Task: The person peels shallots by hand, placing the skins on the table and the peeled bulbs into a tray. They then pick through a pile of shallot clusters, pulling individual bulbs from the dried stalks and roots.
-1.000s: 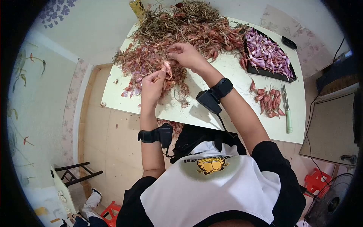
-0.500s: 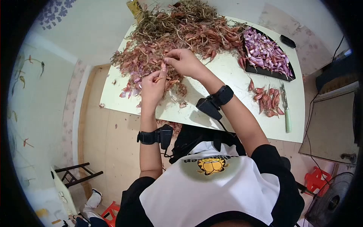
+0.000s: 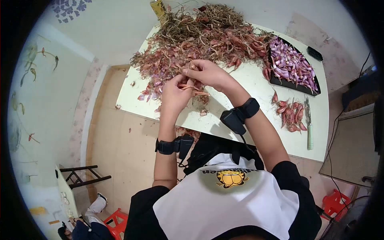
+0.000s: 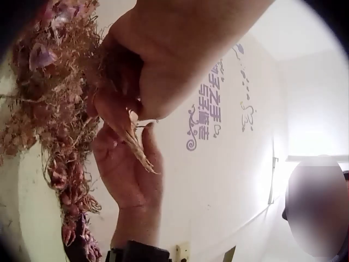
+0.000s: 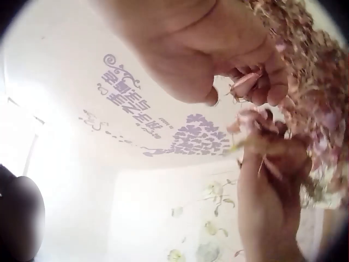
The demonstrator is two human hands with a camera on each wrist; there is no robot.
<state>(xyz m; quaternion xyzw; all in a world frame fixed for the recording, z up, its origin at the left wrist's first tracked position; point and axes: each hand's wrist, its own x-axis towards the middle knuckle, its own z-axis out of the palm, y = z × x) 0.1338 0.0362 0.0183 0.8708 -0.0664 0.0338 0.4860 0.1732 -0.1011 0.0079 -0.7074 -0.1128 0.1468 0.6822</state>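
My left hand (image 3: 174, 98) holds shallots (image 4: 124, 120), their dry tails jutting out past the fingers. Close against it, over the near edge of the pile, is my right hand (image 3: 212, 76). Its curled fingers hold a pinkish shallot (image 5: 245, 85), while the thumb stands apart. In the head view the fingers of both hands meet and partly hide what they hold. Beneath and behind them spreads a large heap of unpeeled shallots (image 3: 216, 44) with dry stalks, roots and loose skins.
A black tray (image 3: 294, 89) of peeled purple shallots stands at the table's right. In front of it lie a small group of reddish shallots (image 3: 292, 116) and a green-handled knife (image 3: 310, 136). A yellow can (image 3: 158, 9) stands behind the heap. Another person (image 3: 86, 228) is at lower left.
The right hand has come down toward the left, so their fingers now meet. The shallot that stood up at the left fingertips is now hidden between the hands. The head view has shifted slightly.
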